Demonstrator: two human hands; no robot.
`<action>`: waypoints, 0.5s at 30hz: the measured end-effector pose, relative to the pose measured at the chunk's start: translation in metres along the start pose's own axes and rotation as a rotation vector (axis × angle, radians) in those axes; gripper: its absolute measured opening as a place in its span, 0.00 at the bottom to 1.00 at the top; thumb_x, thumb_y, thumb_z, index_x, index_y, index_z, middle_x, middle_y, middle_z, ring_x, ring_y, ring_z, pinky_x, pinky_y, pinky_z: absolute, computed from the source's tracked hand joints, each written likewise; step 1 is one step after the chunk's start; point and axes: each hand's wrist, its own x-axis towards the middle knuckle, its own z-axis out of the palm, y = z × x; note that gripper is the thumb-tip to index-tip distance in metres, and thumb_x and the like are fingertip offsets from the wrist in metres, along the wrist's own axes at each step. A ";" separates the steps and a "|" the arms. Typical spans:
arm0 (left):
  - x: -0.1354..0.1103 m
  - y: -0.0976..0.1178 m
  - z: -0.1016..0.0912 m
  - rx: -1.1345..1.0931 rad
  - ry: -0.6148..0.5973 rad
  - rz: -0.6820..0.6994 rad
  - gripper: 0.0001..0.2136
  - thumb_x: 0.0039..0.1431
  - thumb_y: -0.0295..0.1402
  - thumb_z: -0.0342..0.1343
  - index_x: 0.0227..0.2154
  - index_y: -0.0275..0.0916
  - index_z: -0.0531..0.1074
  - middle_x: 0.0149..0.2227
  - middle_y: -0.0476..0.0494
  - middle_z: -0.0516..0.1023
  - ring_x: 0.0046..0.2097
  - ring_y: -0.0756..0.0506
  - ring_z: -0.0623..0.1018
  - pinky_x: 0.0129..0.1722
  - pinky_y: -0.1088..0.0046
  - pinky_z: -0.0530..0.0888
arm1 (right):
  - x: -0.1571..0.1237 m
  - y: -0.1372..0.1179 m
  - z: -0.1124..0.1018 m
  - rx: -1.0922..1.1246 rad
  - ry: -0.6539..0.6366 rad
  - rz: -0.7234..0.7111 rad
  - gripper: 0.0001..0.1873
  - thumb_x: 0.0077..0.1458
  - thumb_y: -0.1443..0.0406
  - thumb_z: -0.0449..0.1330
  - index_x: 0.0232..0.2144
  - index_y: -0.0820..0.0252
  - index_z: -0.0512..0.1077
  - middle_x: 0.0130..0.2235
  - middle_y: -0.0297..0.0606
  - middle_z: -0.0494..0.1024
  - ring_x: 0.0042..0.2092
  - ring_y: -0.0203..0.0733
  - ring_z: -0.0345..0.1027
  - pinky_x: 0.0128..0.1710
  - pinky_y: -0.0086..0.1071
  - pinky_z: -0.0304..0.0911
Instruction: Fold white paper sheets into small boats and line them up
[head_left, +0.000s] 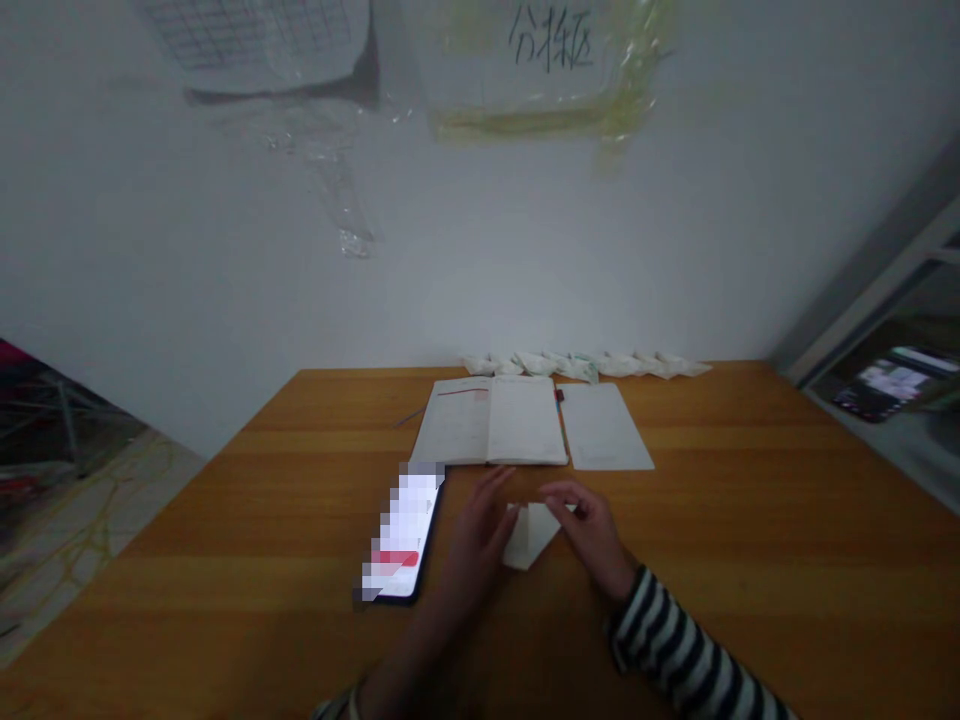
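A small piece of folded white paper [527,541] lies on the wooden table between my two hands, with a pointed lower edge and a crease down it. My left hand [480,525] is at its left side, fingers stretched forward and thumb apart, the thumb tip touching the paper's upper left edge. From the right, my right hand [592,530] bends over the paper's upper right corner, index finger and thumb pinched together there. The fingers cover part of that corner.
Left of my hands lies a phone [405,535] with its screen lit. Behind are an open notebook [525,420], a loose white sheet [606,428] and a thin pen-like stick [409,417]. Several folded paper pieces [619,366] line the table's back edge by the wall [525,250].
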 end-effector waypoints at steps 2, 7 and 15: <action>-0.004 0.004 0.001 0.067 -0.105 0.044 0.22 0.63 0.41 0.56 0.59 0.44 0.69 0.61 0.38 0.71 0.62 0.37 0.70 0.63 0.55 0.64 | 0.001 0.000 -0.002 0.031 0.007 0.019 0.17 0.52 0.50 0.67 0.34 0.57 0.79 0.37 0.41 0.82 0.39 0.47 0.76 0.40 0.38 0.70; -0.011 0.005 0.009 0.148 -0.160 0.042 0.22 0.61 0.42 0.59 0.58 0.47 0.71 0.58 0.40 0.75 0.58 0.36 0.73 0.60 0.54 0.67 | 0.001 -0.009 -0.003 0.157 -0.091 0.103 0.21 0.50 0.54 0.70 0.45 0.55 0.76 0.37 0.37 0.82 0.35 0.43 0.74 0.35 0.35 0.69; -0.005 -0.004 0.005 0.033 -0.045 -0.038 0.19 0.64 0.41 0.55 0.55 0.44 0.75 0.52 0.39 0.79 0.54 0.37 0.77 0.57 0.54 0.69 | -0.002 0.000 0.004 0.117 -0.138 0.075 0.19 0.47 0.54 0.71 0.41 0.55 0.77 0.42 0.40 0.81 0.40 0.45 0.75 0.41 0.38 0.71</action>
